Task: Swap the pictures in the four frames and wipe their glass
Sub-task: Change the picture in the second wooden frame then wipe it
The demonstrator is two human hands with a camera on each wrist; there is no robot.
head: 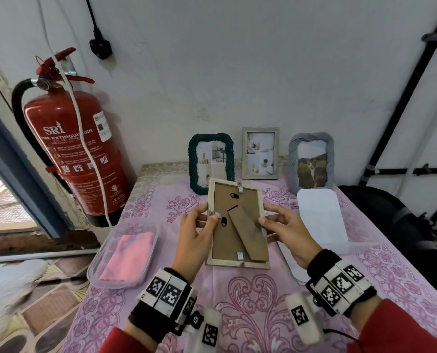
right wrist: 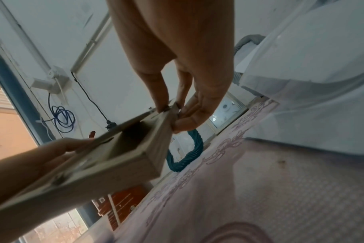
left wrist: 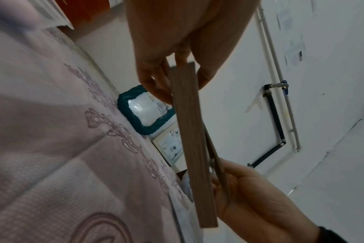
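I hold a pale wooden picture frame (head: 237,222) above the table with its brown backing and folded stand facing me. My left hand (head: 199,225) pinches its left edge, thumb on a small metal tab. My right hand (head: 281,225) pinches the right edge (right wrist: 166,118). The left wrist view shows the frame (left wrist: 189,139) edge-on between both hands. Three frames stand against the wall: a dark green one (head: 211,163), a light wooden one (head: 260,152) and a grey one (head: 311,164) with a cat photo.
A clear tub (head: 105,263) with a folded pink cloth (head: 128,256) sits on the table's left. A clear container (head: 321,222) with white sheets lies on the right. A red fire extinguisher (head: 72,138) hangs left of the table. A black bag (head: 390,225) lies at right.
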